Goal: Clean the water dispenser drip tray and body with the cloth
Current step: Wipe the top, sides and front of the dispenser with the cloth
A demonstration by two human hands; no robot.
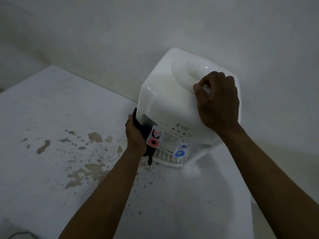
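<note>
A white tabletop water dispenser stands on a white counter against the wall. Its red tap and blue tap hang over the slotted white drip tray at the front. My left hand holds a dark cloth against the dispenser's left front edge, beside the red tap; a tail of the cloth hangs down to the tray's left end. My right hand lies on the dispenser's top, its fingers curled round the rim of the round top opening.
The white counter carries brown stains and dark specks left of and in front of the dispenser. A plain white wall rises right behind it. The counter's right edge falls away near the dispenser's right side.
</note>
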